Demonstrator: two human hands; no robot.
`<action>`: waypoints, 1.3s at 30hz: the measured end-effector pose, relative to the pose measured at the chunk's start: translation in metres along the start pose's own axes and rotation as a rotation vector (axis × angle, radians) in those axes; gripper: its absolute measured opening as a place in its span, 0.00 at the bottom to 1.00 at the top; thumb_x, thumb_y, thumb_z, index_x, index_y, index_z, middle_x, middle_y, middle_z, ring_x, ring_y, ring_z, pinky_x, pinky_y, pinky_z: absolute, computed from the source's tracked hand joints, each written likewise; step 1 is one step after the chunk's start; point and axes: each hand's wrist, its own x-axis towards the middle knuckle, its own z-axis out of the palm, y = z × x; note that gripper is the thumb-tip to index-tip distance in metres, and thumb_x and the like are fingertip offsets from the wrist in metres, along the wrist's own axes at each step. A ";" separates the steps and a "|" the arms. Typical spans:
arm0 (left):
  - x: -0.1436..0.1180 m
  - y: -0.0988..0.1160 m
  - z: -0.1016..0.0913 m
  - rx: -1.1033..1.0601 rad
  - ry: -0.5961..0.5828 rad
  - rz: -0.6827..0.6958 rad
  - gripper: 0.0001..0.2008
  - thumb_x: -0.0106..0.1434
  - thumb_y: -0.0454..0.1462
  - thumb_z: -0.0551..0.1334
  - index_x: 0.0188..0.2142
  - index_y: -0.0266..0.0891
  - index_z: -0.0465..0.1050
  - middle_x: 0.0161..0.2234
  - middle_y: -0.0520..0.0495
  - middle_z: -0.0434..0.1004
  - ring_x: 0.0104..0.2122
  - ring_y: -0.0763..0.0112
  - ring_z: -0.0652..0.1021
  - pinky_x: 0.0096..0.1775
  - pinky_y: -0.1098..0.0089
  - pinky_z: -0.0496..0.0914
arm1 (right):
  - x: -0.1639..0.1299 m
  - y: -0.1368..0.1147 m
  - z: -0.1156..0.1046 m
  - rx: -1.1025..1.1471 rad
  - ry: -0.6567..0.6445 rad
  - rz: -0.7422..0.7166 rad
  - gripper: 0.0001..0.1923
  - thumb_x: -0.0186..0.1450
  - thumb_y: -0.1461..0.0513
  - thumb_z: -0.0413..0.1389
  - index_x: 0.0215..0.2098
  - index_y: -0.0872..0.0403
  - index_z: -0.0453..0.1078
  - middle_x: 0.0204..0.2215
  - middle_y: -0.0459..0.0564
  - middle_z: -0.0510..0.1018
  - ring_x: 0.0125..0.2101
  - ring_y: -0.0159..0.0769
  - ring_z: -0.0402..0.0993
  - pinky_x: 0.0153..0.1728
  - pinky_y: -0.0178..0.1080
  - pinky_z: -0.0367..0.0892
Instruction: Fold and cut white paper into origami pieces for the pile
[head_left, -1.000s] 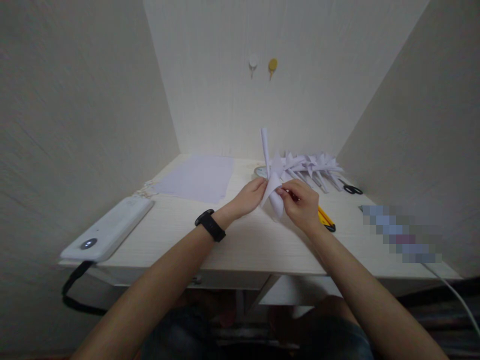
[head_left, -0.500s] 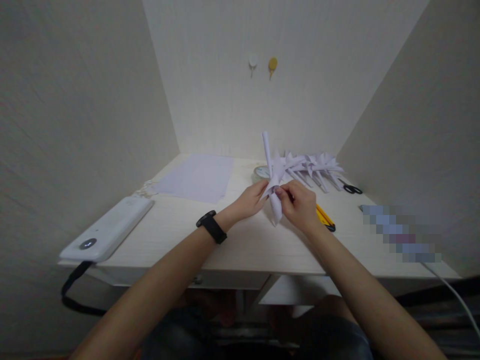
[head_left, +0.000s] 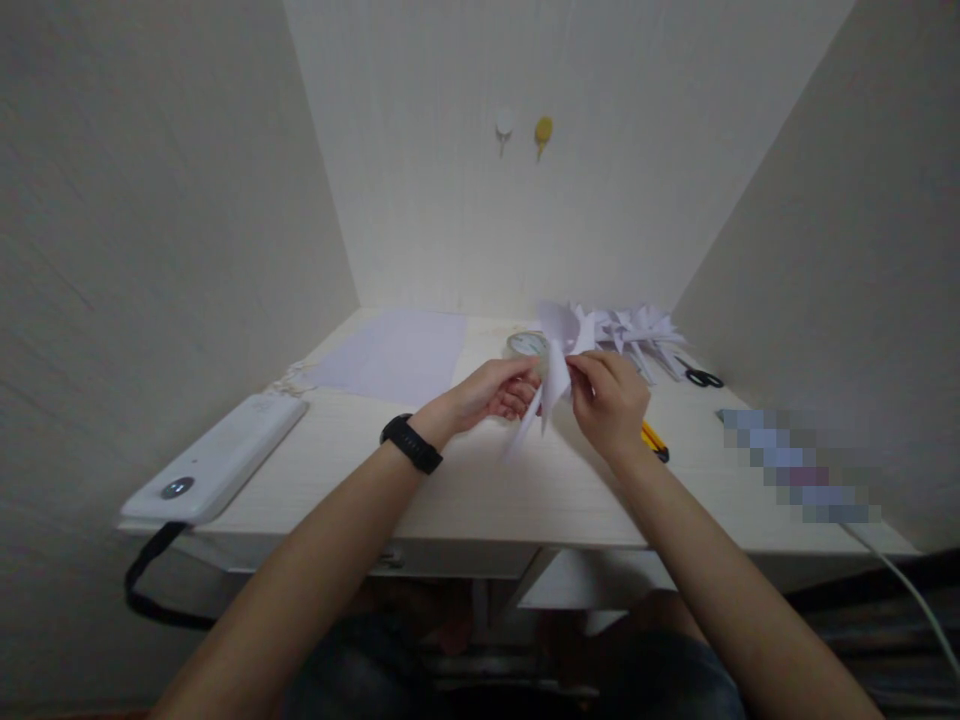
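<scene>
Between my two hands is a white paper pinwheel [head_left: 556,378], its blades turned partly edge-on and a little blurred. My left hand [head_left: 504,392] has its fingers curled at the pinwheel's left side, with the thumb against the paper. From the other side, my right hand [head_left: 609,398] pinches the paper between thumb and fingers. A thin paper part slants down to the lower left below the left fingertips. Just behind the hands lies a roll of tape [head_left: 525,344], and a yellow utility knife [head_left: 655,442] is partly hidden by the right hand.
Several more paper pinwheels [head_left: 645,328] lie at the back right, near black-handled scissors [head_left: 703,378]. White paper sheets [head_left: 397,352] rest at the back left. A white device with a strap [head_left: 217,455] sits at the left edge; a blurred-out object with a cable [head_left: 799,468] is at right.
The pinwheel has been turned: its rolled stick no longer points up, and a thin part now slants down left. The right hand has shifted slightly right and up.
</scene>
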 end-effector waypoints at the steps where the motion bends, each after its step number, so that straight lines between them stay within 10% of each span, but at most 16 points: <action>1: -0.001 -0.001 0.001 0.017 -0.019 0.002 0.21 0.65 0.51 0.58 0.33 0.34 0.72 0.26 0.45 0.77 0.24 0.74 0.76 0.28 0.73 0.67 | 0.000 0.001 0.000 -0.027 0.007 0.012 0.07 0.68 0.65 0.54 0.38 0.51 0.75 0.35 0.53 0.80 0.38 0.39 0.75 0.40 0.40 0.67; 22: 0.009 -0.022 0.007 0.421 0.064 0.150 0.06 0.63 0.35 0.61 0.35 0.32 0.73 0.33 0.43 0.80 0.26 0.74 0.78 0.27 0.74 0.70 | 0.004 0.007 0.000 -0.321 -0.065 0.151 0.14 0.71 0.57 0.49 0.34 0.55 0.72 0.34 0.57 0.75 0.37 0.44 0.68 0.38 0.43 0.63; 32: 0.008 -0.015 -0.006 0.373 0.167 0.270 0.06 0.65 0.35 0.59 0.33 0.33 0.73 0.24 0.50 0.73 0.24 0.77 0.71 0.28 0.74 0.64 | 0.005 0.011 -0.002 -0.242 -0.115 0.180 0.19 0.69 0.59 0.46 0.53 0.56 0.70 0.55 0.60 0.74 0.64 0.53 0.57 0.59 0.57 0.57; 39: 0.011 -0.020 -0.003 0.092 0.244 0.241 0.06 0.60 0.35 0.66 0.36 0.33 0.74 0.33 0.46 0.76 0.30 0.73 0.77 0.38 0.67 0.72 | 0.002 -0.009 0.001 -0.024 -0.237 0.414 0.22 0.71 0.55 0.43 0.53 0.57 0.70 0.46 0.63 0.81 0.43 0.50 0.78 0.44 0.49 0.70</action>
